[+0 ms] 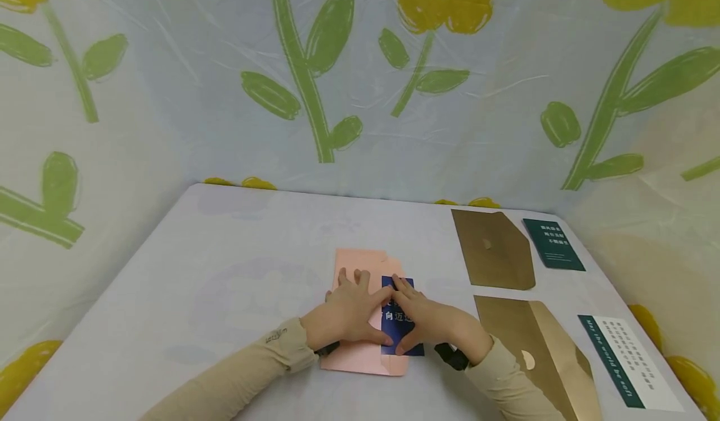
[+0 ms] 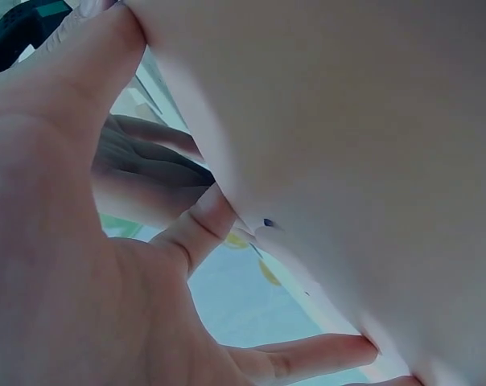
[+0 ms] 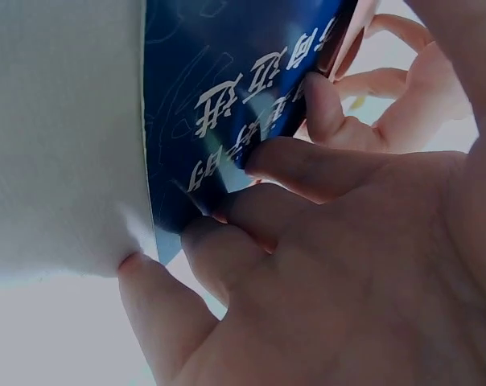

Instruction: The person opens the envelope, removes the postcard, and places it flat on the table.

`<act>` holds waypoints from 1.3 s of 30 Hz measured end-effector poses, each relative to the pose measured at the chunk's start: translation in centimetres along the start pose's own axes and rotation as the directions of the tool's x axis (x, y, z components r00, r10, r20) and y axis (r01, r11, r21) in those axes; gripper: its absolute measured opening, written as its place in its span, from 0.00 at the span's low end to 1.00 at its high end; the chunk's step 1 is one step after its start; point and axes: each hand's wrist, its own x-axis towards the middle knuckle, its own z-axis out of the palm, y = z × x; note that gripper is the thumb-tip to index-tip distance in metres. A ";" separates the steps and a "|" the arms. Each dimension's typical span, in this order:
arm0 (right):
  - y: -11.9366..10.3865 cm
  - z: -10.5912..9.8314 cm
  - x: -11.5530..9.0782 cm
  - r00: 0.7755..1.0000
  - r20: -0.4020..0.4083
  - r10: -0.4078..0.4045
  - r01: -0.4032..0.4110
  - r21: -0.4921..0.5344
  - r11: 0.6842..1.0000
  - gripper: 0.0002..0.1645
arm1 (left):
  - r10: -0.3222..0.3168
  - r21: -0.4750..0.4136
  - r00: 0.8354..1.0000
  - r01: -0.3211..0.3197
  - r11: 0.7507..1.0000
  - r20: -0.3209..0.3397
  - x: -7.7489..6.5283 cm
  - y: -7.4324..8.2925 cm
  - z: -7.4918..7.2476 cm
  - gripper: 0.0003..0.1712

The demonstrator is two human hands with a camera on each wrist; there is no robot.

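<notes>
A pink envelope (image 1: 360,258) lies on the white table. A dark blue card (image 1: 395,327) with white characters lies along its right side and juts past its edge; whether part of it is inside, I cannot tell. My left hand (image 1: 350,312) rests spread on the envelope, its thumb reaching the card's left edge. Fingers of my right hand (image 1: 430,318) press on the card, and the thumb touches its lower part. In the right wrist view, straight fingertips lie along the blue card (image 3: 227,64). A pale surface (image 2: 348,161) fills much of the left wrist view.
Two brown envelopes (image 1: 497,252) lie at the right, the nearer one (image 1: 517,327) partly behind the right sleeve. Beyond them are a dark green card (image 1: 554,244) and a white card with a green strip (image 1: 632,361). A flowered cloth (image 1: 394,140) stands behind the table.
</notes>
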 end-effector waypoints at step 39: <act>2.5 -0.5 -1.9 1.000 -0.010 0.022 -0.022 0.046 0.999 0.64 | 0.018 0.094 0.999 -0.014 0.996 -0.040 0.0 -0.1 0.4 0.41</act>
